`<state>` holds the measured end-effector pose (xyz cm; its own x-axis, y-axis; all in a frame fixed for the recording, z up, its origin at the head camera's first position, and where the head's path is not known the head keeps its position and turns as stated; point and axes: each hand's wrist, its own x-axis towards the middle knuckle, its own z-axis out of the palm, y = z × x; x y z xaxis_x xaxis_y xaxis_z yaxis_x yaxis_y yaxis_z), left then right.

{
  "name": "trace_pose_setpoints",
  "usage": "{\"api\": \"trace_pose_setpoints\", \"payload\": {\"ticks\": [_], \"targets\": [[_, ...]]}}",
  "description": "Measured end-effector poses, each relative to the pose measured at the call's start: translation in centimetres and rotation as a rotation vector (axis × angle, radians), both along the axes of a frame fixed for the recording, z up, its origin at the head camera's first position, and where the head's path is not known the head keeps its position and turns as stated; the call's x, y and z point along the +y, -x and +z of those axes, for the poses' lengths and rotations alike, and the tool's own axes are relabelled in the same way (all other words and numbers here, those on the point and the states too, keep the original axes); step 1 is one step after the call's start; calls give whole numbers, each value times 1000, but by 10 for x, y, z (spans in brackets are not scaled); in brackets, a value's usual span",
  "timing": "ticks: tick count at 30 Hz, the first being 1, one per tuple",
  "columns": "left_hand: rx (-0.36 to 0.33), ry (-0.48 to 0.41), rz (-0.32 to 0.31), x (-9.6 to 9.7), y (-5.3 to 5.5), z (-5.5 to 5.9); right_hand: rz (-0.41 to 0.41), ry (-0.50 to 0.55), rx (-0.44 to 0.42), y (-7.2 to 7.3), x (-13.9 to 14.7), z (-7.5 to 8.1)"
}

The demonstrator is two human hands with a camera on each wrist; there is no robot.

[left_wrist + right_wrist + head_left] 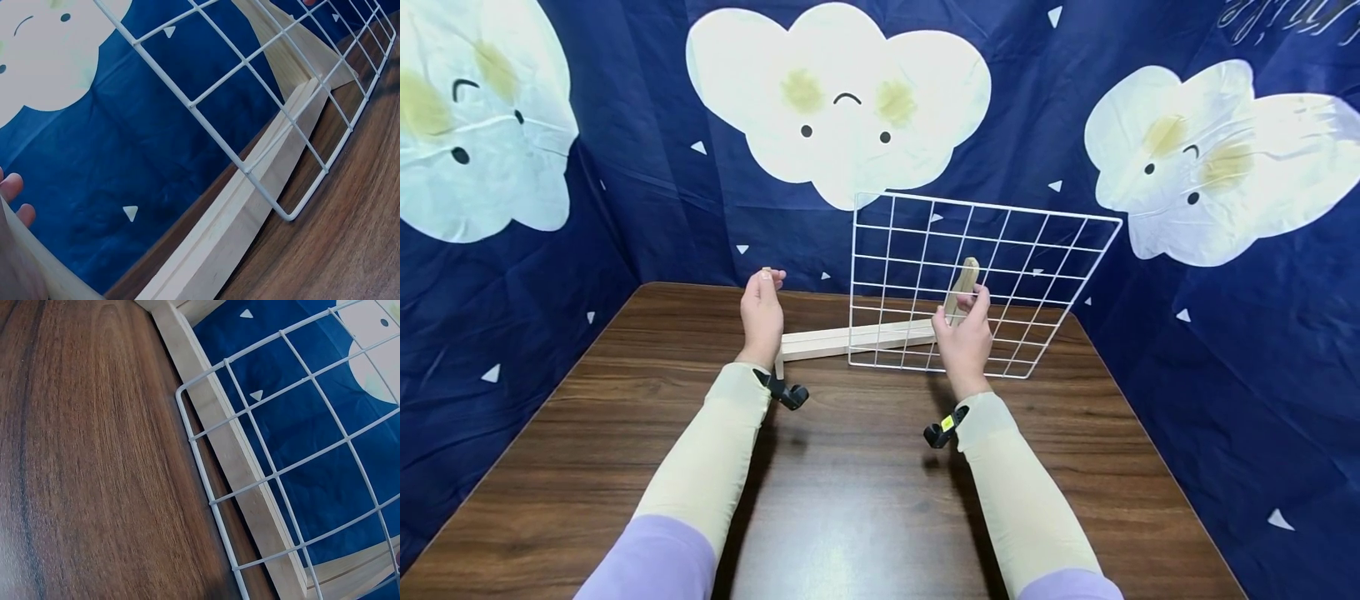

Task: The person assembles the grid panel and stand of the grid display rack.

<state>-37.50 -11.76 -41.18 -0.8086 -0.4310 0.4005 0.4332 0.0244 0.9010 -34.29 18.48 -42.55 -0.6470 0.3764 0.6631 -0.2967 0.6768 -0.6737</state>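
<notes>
A pale wooden stand, a long low bar [820,342] with an upright at each end, stands towards the back of the table. My left hand [762,321] grips the left upright [37,256], which it mostly hides. My right hand [966,342] has its thumb and fingers on either side of the right upright [967,275], gripping it. A white wire grid panel [917,250] stands tilted in front of the bar and reaches past its right end. Its wires run by my right fingers; whether they are gripped too I cannot tell.
The brown wooden table [820,500] has a dark blue cloth [647,217] with white clouds hanging round its back and sides. Black wrist cameras sit on both wrists.
</notes>
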Motion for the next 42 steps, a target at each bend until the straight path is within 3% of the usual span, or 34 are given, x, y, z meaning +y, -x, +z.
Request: {"api": "trace_pose_setpoints", "payload": {"ticks": [3, 8, 42], "targets": [[-3, -2, -4, -5, 10, -10, 21, -9, -8, 0, 0, 2], [-12, 2, 5, -7, 11, -14, 57, -18, -18, -1, 1, 6], [-27, 26, 18, -7, 9, -13, 41, -10, -77, 7, -7, 44]]}}
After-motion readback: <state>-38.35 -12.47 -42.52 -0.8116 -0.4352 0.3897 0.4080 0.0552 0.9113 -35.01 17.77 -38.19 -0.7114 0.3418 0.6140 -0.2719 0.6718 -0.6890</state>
